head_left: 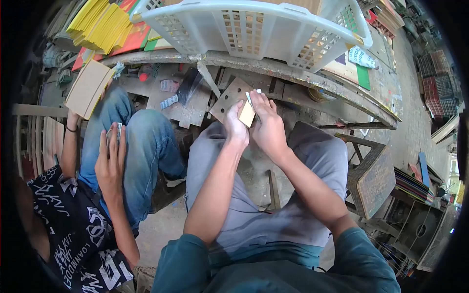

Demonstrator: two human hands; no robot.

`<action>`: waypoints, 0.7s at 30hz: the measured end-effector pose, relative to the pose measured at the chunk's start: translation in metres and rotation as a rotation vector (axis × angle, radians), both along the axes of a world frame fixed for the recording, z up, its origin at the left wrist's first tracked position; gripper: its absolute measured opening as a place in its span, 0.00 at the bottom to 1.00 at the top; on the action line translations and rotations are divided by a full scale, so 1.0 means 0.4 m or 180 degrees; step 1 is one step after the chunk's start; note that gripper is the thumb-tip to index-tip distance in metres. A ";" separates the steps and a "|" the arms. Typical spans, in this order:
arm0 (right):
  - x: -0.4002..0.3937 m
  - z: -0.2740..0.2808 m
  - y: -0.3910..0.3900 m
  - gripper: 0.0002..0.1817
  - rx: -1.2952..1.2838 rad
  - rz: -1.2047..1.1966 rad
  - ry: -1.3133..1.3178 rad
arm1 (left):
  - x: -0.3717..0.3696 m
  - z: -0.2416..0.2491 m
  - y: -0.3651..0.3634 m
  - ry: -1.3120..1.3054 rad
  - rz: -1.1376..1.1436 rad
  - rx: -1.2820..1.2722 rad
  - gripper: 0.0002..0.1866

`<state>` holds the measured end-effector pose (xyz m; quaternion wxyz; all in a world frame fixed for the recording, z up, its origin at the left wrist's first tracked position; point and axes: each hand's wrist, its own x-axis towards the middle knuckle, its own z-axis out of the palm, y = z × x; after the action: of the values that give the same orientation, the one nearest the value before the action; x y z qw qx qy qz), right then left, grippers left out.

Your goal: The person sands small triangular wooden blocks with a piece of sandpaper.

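Between my knees, my left hand (pixel 236 125) is closed around a small pale wooden block (pixel 247 115), keeping it tilted. My right hand (pixel 267 121) lies along the block's upper right side, its fingers together over a small folded piece of printed paper, apparently sandpaper (pixel 248 98). Most of that piece is hidden under the fingers. Both hands are close together, below the edge of the workbench (pixel 273 64).
A white plastic basket (pixel 205 14) and stacked yellow-edged boards (pixel 100 24) stand on the bench. To the left, a seated co-worker holds a yellow-edged board box (pixel 89 89). A wooden stool (pixel 373 180) is at my right. Scraps lie underneath the bench.
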<state>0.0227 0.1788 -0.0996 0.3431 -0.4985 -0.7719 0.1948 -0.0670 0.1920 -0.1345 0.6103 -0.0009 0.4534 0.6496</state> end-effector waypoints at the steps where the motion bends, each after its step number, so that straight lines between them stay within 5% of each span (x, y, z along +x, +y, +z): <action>1: 0.001 -0.009 -0.022 0.32 -0.0005 0.0016 -0.0022 | 0.001 -0.006 -0.013 -0.0022 0.0016 -0.0005 0.16; 4: -0.029 -0.007 -0.106 0.29 0.0303 0.0514 0.0215 | -0.067 -0.028 -0.013 -0.0664 -0.0759 0.0030 0.17; 7: -0.009 -0.011 -0.025 0.29 -0.0430 0.0119 0.0325 | -0.008 -0.004 -0.002 -0.0535 -0.0163 -0.0147 0.17; 9: 0.016 -0.038 0.016 0.29 -0.0169 0.0089 0.0390 | 0.001 -0.056 -0.003 0.0084 -0.0390 -0.0522 0.16; 11: -0.022 -0.046 -0.048 0.30 -0.0506 0.0223 0.1565 | 0.001 -0.067 0.013 -0.0141 0.0070 -0.0465 0.15; 12: -0.022 -0.002 -0.081 0.29 0.0178 0.0500 0.0227 | -0.029 -0.083 0.023 -0.0635 -0.0343 -0.0415 0.16; 14: -0.027 -0.008 -0.084 0.29 0.0050 0.0590 0.0273 | -0.037 -0.127 0.030 -0.1301 -0.0523 -0.0238 0.14; 15: -0.003 -0.043 -0.058 0.31 -0.0105 0.0573 0.0449 | -0.010 -0.214 0.015 0.0726 -0.0604 0.0560 0.15; 18: 0.010 -0.036 0.015 0.30 -0.0178 -0.0028 0.0445 | 0.009 -0.046 -0.003 0.0109 -0.0536 -0.0431 0.15; 21: -0.004 -0.008 -0.061 0.29 -0.0029 0.0284 0.0315 | 0.012 -0.117 0.014 0.0325 -0.0413 -0.0319 0.15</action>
<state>0.0212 0.1546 -0.1027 0.3695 -0.4549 -0.7746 0.2378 -0.0620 0.1974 -0.1813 0.6263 0.0310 0.5150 0.5844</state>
